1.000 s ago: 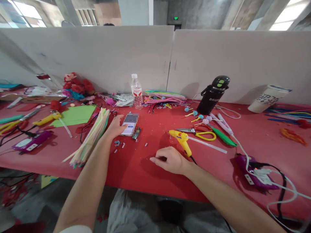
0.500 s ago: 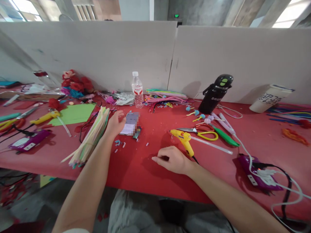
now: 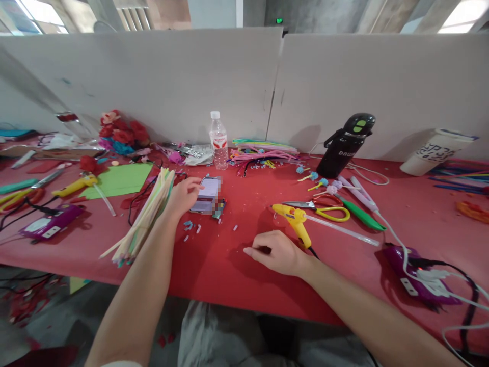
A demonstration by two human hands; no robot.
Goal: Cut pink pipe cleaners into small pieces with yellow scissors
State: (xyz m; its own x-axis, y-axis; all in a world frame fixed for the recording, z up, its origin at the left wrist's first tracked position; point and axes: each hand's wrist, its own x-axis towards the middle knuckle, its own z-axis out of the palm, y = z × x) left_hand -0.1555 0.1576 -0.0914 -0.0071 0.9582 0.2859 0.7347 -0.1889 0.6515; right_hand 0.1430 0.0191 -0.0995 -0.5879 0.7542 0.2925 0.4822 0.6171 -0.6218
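Observation:
My left hand (image 3: 186, 196) is at the left edge of a smartphone (image 3: 209, 189), its fingers apart and reaching to the lit screen. Part of the phone is blurred out. Beneath that forearm lies a bundle of pale yellow and green pipe cleaners (image 3: 147, 216). My right hand (image 3: 278, 253) rests on the red table, its fingers curled loosely inward, with nothing visible in them. Just beyond it lies a yellow hot glue gun (image 3: 294, 218) with a clear glue stick in its back. Scissors (image 3: 330, 211) with yellow and red handles lie behind the glue gun.
A water bottle (image 3: 219, 142), a black flask (image 3: 344, 148) and a white cup (image 3: 435, 153) stand along the partition (image 3: 171, 81). Purple power strips (image 3: 420, 278) with cables lie at both sides. Small scraps (image 3: 188, 224) and pipe-cleaner flowers (image 3: 323, 182) dot the red tabletop (image 3: 214, 275).
The phone's screen shows a different picture, and my left fingers are a little nearer to it. My right hand keeps its curled pose. The whole view has shifted slightly.

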